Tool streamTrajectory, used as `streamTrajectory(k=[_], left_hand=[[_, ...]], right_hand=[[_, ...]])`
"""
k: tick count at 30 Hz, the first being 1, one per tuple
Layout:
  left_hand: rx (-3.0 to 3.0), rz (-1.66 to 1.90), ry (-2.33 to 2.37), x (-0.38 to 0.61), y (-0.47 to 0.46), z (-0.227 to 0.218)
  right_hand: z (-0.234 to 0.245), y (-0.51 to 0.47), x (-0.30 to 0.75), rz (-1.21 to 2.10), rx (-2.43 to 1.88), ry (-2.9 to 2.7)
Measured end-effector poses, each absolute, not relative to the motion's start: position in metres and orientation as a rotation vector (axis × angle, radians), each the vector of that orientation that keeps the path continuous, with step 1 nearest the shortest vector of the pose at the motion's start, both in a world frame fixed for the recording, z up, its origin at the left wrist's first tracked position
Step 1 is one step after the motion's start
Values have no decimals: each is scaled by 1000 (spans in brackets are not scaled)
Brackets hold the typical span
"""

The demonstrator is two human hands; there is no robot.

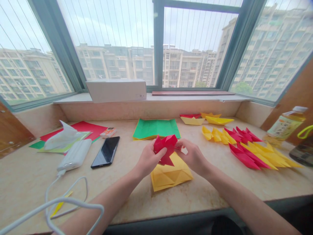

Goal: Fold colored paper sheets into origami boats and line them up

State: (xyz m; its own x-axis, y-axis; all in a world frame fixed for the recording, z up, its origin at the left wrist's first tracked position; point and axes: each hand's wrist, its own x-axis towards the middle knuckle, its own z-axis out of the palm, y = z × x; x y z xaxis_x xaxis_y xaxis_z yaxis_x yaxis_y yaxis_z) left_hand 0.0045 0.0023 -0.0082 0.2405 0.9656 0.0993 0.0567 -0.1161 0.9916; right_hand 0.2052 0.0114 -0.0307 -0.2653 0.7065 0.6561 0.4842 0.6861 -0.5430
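Observation:
Between my hands, above the counter, is a folded red origami paper (165, 147) with several pointed flaps. My left hand (151, 156) grips it from the left, thumb across its front. The fingers of my right hand (189, 153) are closed in a pinch at its right edge. Below it lies a creased yellow paper (171, 179), partly covered by the red piece. Just beyond, a stack of green and yellow sheets (156, 128) rests on the counter.
Folded yellow pieces (217, 135), red pieces (246, 156) and paper boats (218, 120) sit at right, near a drink bottle (285, 125). At left are a phone (106, 151), a white power bank (74, 155) with its cable (73, 204), and red sheets (85, 127). A white box (116, 91) stands on the sill.

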Motion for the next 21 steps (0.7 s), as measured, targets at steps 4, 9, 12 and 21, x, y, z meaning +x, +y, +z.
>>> streamTrajectory(k=[4,9,12,21], left_hand=[[1411,1114,948,5,5,-12],[1362,1226,872,5,10,-13],[1313,1272,877,5,11,-11],[1122,1208,803,1,14,-13]], right_hand=[[-25,8,204,283,-921,-1925],[-27,10,205,292,-956,-1915],[-27,10,207,265,-888,-1908],[-28,5,212,121,-768,-2172]])
